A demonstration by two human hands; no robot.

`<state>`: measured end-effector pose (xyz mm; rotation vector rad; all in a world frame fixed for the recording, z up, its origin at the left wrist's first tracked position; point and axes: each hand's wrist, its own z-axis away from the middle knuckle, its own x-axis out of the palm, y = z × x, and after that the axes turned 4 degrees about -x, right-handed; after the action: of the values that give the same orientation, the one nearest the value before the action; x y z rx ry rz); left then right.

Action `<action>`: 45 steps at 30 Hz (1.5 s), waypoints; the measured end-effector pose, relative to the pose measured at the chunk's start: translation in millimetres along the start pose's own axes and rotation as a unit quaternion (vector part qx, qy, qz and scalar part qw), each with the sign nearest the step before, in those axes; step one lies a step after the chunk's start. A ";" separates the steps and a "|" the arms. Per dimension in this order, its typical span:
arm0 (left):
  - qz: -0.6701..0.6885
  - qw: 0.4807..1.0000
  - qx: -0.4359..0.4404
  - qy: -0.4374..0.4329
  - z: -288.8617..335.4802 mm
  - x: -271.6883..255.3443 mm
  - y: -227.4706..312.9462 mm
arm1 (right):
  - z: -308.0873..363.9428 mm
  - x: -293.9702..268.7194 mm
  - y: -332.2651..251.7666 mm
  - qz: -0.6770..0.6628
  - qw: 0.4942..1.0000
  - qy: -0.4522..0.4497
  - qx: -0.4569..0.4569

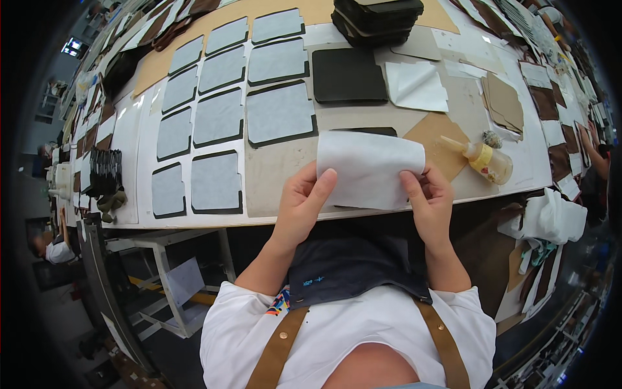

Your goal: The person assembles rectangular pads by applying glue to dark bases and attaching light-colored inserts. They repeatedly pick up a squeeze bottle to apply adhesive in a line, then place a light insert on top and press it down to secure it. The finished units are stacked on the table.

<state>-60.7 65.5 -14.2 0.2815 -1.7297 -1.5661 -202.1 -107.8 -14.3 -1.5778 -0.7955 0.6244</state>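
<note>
We find the left hand (307,196) and right hand (429,198) clamped, thumbs uppermost, on opposite sides of a smooth, thin white rectangular sheet (369,170), held between the fingers. We judge the step as aligning it over the flat black panel (370,131) peeking out just beyond them; the next move calls for level, square lowering. The sheet bows slightly.

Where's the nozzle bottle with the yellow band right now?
In the head view, the bottle is at the right front of the table, right of the right hand, its nozzle over the tan sheet.
</note>
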 end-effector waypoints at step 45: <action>-0.506 0.853 0.090 0.086 -3.6 -13.8 -27.3 | -34.5 2.0 29.1 0.345 0.938 0.025 -0.035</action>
<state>-57.8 65.4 -44.9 1.5855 -1.6457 -1.9567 -170.1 -129.5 -37.6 -1.9347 -0.2022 1.0576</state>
